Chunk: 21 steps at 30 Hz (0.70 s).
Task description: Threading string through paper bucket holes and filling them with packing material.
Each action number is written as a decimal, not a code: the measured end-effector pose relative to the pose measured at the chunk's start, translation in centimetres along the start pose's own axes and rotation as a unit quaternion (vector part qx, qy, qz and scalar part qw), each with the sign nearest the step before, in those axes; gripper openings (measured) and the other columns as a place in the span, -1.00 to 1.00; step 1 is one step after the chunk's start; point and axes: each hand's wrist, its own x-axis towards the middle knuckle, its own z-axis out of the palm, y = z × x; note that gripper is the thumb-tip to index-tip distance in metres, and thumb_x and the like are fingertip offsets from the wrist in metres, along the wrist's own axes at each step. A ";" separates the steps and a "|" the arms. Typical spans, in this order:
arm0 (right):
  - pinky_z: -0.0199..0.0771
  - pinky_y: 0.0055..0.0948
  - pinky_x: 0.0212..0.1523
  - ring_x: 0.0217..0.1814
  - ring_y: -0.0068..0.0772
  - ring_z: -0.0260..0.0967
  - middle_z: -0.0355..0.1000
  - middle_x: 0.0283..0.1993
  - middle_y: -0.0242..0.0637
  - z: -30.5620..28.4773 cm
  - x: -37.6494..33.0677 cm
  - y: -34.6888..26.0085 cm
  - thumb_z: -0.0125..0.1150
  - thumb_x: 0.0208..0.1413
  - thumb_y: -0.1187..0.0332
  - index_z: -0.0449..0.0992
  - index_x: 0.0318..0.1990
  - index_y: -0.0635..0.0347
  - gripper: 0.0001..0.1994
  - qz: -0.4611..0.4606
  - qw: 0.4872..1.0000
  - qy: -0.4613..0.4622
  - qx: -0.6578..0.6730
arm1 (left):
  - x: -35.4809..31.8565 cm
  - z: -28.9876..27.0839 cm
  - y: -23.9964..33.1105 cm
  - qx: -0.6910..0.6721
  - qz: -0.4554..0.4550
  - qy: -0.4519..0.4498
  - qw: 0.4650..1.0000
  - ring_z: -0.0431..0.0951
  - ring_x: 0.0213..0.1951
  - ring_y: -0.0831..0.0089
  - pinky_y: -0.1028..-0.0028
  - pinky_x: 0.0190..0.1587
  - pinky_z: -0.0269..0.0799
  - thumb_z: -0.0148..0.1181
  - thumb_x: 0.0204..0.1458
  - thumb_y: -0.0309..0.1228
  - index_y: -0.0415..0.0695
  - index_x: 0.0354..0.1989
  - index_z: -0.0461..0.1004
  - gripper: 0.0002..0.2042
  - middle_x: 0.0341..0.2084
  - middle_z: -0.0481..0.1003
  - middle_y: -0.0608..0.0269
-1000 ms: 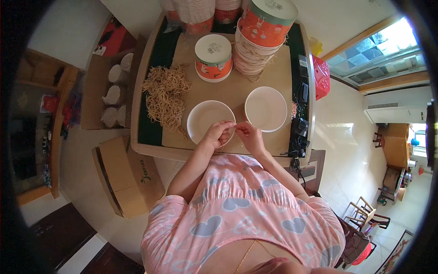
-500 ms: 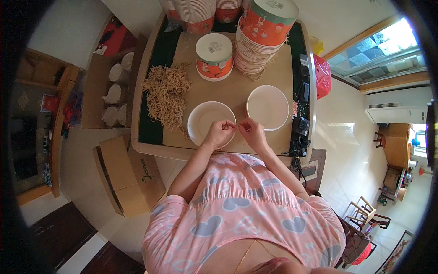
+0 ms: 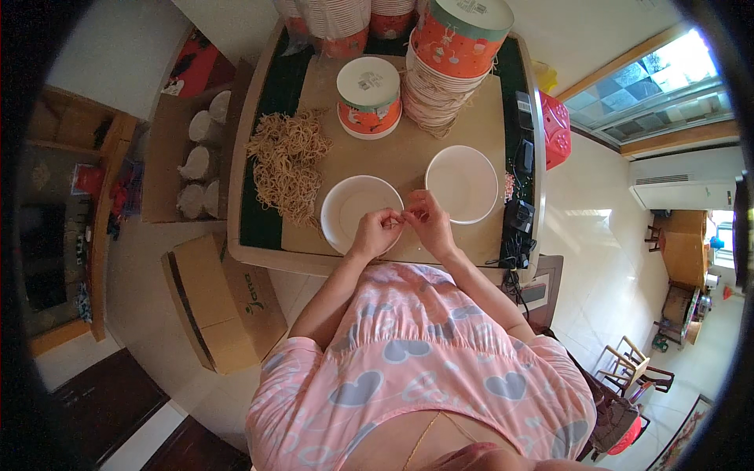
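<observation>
My left hand [image 3: 378,233] and my right hand [image 3: 429,225] meet fingertip to fingertip over the near right rim of a white paper tub [image 3: 336,206]. Both are closed in a pinch; whatever lies between the fingers is too small to make out. A second white tub [image 3: 470,184], mouth up, stands just beyond my right hand. To the left lies a tangled heap of beige cords [image 3: 287,169]. Farther back, an upside-down orange tub [image 3: 369,118] shows its white base.
A tall stack of orange tubs [image 3: 459,47], with cords hanging about its lower rims, rises at the back right. More stacked tubs [image 3: 342,31] are behind. Black power adapters [image 3: 518,216] line the table's right edge. Open cardboard boxes [image 3: 224,302] stand on the floor at left.
My right hand has shifted slightly left and its fingers have lifted, so the two hands' fingertips now meet where a small gap was before. The tubs have barely moved.
</observation>
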 end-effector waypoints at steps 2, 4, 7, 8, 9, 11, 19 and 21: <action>0.43 -0.53 -0.39 -0.41 -0.54 0.42 0.48 -0.41 -0.27 -0.3 0.1 -0.4 0.18 -0.05 0.55 0.29 -0.04 0.20 -0.64 0.011 1.000 -0.016 0.000 | -0.1 -0.1 0.0 0.034 0.016 0.008 0.999 0.17 -0.71 0.71 0.58 -0.66 0.10 0.24 -0.14 -0.45 -0.19 -0.51 0.50 -0.92 -0.83 0.26 0.42; 0.45 -0.49 -0.36 -0.38 -0.47 0.45 0.49 -0.40 -0.22 -0.6 0.1 -1.0 0.16 -0.05 0.54 0.28 -0.01 0.18 -0.61 0.021 0.999 -0.032 -0.002 | -0.3 -0.1 0.1 0.023 0.023 0.022 0.999 0.19 -0.73 0.68 0.57 -0.65 0.13 0.23 -0.15 -0.46 -0.19 -0.50 0.50 -0.92 -0.83 0.27 0.38; 0.44 -0.47 -0.36 -0.38 -0.46 0.46 0.49 -0.39 -0.22 -1.0 0.0 -1.6 0.16 -0.04 0.52 0.26 0.06 0.11 -0.55 0.006 0.998 -0.060 -0.006 | -0.4 0.2 -0.2 0.007 0.031 0.053 0.998 0.20 -0.72 0.68 0.58 -0.65 0.15 0.23 -0.15 -0.46 -0.19 -0.49 0.50 -0.92 -0.83 0.27 0.39; 0.44 -0.47 -0.37 -0.38 -0.45 0.46 0.48 -0.40 -0.22 -1.1 0.0 -1.6 0.15 -0.03 0.52 0.25 0.07 0.08 -0.54 -0.005 0.997 -0.076 -0.024 | -0.4 0.3 -0.3 0.007 0.031 0.054 0.998 0.20 -0.72 0.68 0.58 -0.65 0.15 0.23 -0.15 -0.46 -0.19 -0.49 0.50 -0.92 -0.83 0.27 0.39; 0.43 -0.46 -0.37 -0.39 -0.44 0.46 0.48 -0.40 -0.22 -1.2 0.0 -1.7 0.14 -0.03 0.52 0.24 0.09 0.06 -0.53 -0.015 0.995 -0.093 -0.042 | -0.5 0.3 -0.2 0.002 0.024 0.061 0.998 0.19 -0.69 0.72 0.61 -0.64 0.13 0.24 -0.14 -0.47 -0.18 -0.49 0.50 -0.93 -0.80 0.26 0.46; 0.42 -0.46 -0.38 -0.40 -0.44 0.44 0.47 -0.40 -0.22 -1.0 -0.1 -2.0 0.14 -0.04 0.53 0.24 0.09 0.06 -0.53 -0.025 0.995 -0.090 -0.038 | -0.5 0.3 0.0 -0.003 0.017 0.068 0.998 0.17 -0.67 0.76 0.63 -0.63 0.11 0.24 -0.13 -0.48 -0.17 -0.49 0.50 -0.93 -0.78 0.24 0.53; 0.38 -0.49 -0.41 -0.46 -0.48 0.37 0.41 -0.46 -0.28 -0.5 -0.2 -1.2 0.12 -0.08 0.60 0.20 0.08 0.09 -0.50 -0.019 0.995 -0.094 -0.020 | -0.6 0.1 0.6 0.012 -0.002 0.071 0.997 0.23 -0.67 0.71 0.57 -0.62 0.19 0.25 -0.17 -0.48 -0.18 -0.50 0.48 -0.92 -0.79 0.29 0.42; 0.35 -0.55 -0.43 -0.45 -0.54 0.33 0.36 -0.48 -0.31 -0.3 -0.1 -0.5 0.09 -0.10 0.66 0.18 0.05 0.14 -0.50 -0.015 0.995 -0.088 0.038 | -0.6 0.1 0.4 0.019 -0.005 0.068 0.997 0.25 -0.67 0.70 0.57 -0.61 0.20 0.26 -0.18 -0.46 -0.19 -0.50 0.47 -0.90 -0.78 0.30 0.41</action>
